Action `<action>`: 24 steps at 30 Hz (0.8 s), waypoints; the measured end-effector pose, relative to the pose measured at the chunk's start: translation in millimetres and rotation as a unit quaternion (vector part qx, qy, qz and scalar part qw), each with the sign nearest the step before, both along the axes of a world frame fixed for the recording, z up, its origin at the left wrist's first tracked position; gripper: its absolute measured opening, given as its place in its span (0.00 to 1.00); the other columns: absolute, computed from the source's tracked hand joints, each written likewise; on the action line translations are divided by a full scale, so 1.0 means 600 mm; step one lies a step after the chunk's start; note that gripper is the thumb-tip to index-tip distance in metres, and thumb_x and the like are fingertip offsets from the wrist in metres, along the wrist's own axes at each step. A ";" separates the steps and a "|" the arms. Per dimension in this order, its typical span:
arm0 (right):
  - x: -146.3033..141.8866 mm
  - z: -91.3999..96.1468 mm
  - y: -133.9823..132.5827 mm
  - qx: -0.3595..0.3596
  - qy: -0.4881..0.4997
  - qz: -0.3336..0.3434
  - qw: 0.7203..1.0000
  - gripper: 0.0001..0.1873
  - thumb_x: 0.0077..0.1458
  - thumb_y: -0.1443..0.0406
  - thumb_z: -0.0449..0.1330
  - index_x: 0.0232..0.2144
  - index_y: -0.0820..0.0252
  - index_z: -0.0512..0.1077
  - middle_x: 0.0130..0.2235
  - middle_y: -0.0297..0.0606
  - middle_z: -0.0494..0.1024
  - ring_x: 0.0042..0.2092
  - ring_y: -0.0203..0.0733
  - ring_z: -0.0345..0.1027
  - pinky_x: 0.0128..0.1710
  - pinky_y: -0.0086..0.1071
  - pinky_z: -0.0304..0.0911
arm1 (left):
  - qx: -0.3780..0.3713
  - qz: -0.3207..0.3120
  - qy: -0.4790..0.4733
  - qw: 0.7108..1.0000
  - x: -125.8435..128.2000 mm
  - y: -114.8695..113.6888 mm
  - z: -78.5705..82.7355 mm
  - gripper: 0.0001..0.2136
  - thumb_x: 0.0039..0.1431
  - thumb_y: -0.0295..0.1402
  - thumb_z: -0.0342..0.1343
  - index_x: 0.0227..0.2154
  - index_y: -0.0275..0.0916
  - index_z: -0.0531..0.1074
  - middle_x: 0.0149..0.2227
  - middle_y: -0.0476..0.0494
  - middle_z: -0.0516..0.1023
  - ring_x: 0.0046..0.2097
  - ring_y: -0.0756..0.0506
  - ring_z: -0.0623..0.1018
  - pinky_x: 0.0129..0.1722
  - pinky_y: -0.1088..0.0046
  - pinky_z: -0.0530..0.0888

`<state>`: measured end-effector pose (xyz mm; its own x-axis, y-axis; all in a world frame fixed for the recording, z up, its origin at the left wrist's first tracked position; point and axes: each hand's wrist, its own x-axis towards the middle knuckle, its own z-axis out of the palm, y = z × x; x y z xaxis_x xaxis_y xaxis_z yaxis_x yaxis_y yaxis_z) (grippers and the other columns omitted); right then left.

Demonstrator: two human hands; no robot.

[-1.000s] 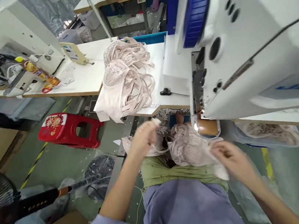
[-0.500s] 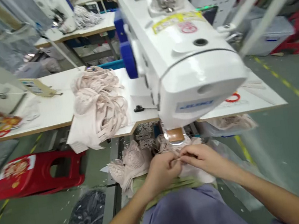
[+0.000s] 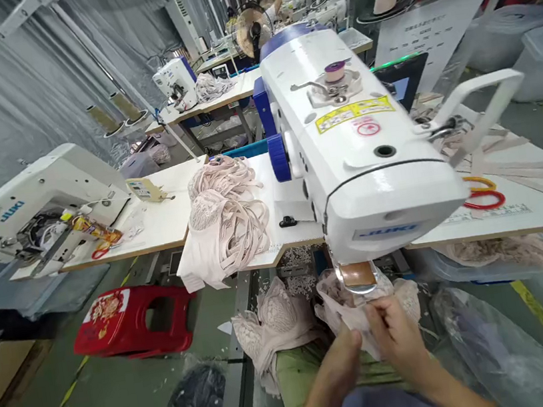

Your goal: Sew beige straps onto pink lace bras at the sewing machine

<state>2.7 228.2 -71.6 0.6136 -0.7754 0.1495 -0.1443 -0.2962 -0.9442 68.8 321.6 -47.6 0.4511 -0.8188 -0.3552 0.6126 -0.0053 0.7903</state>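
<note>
A pale pink bra (image 3: 351, 317) hangs beneath the head of the white sewing machine (image 3: 393, 203), its near edge between my hands. My left hand (image 3: 341, 359), slightly blurred, is closed with the thumb up on the bra's near side. With bent fingers, my right hand (image 3: 395, 331) pinches the fabric just below the machine's round metal and orange-brown part (image 3: 358, 275). The fingertips are partly hidden by cloth. A second lace bra (image 3: 280, 317) lies over my lap to the left.
A heap of bras with straps (image 3: 230, 216) lies on the white table left of the machine. Red-handled scissors (image 3: 486, 200) and fabric strips rest at the right. A red stool (image 3: 136, 320) stands on the floor at left; a plastic bin (image 3: 506, 255) sits under the table's right side.
The view has tilted up and turned left, bringing more of the room in. My hands have moved slightly apart, and the pale pink fabric now shows raised between them.
</note>
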 end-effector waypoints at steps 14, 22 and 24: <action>-0.034 0.051 -0.026 -0.153 -0.032 0.132 0.979 0.17 0.61 0.52 0.56 0.39 0.57 0.75 0.43 0.48 0.77 0.46 0.51 0.73 0.42 0.40 0.70 | 0.119 -0.024 -0.238 0.964 0.035 0.033 0.024 0.26 0.55 0.58 0.56 0.27 0.36 0.71 0.19 0.51 0.68 0.23 0.51 0.67 0.26 0.76 0.65; -0.043 0.083 -0.067 -0.136 0.124 0.377 0.908 0.07 0.50 0.67 0.59 0.35 0.56 0.69 0.31 0.32 0.74 0.31 0.37 0.66 0.31 0.28 0.58 | 0.148 -0.226 -0.298 0.916 0.065 0.034 0.033 0.25 0.53 0.58 0.56 0.25 0.36 0.71 0.19 0.52 0.64 0.22 0.51 0.64 0.23 0.76 0.61; -0.041 0.073 -0.071 -0.142 0.108 0.324 0.929 0.08 0.48 0.68 0.58 0.35 0.57 0.68 0.29 0.31 0.73 0.29 0.36 0.64 0.29 0.28 0.55 | 0.148 -0.198 -0.309 0.919 0.077 0.039 0.012 0.26 0.52 0.58 0.58 0.31 0.36 0.75 0.21 0.50 0.70 0.26 0.48 0.70 0.27 0.75 0.66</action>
